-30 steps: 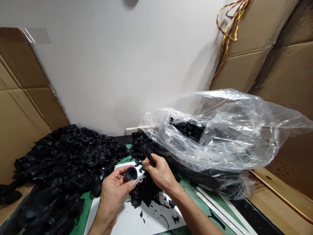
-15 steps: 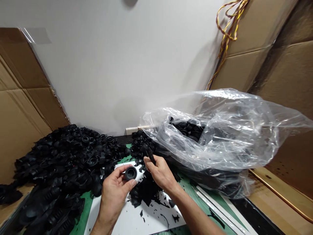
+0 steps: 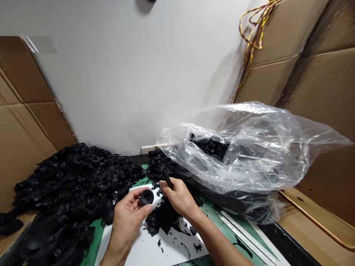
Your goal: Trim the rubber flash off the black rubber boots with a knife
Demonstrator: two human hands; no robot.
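Note:
My left hand pinches a round black rubber part between thumb and fingers, its ringed opening facing up toward me. Close by on the right, my right hand is closed around a slim black tool that points up and away; what its tip is like cannot be made out. Black scraps lie heaped under and between the hands on a white board. The tool and the rubber part are apart.
A large pile of black rubber parts spreads at the left. A clear plastic bag holding black parts stands at the right. White strips lie on the green mat. Cardboard stands on both sides.
The whole view has shifted slightly. Both hands keep nearly the same places, with the rubber part still in my left hand and the tool still in my right.

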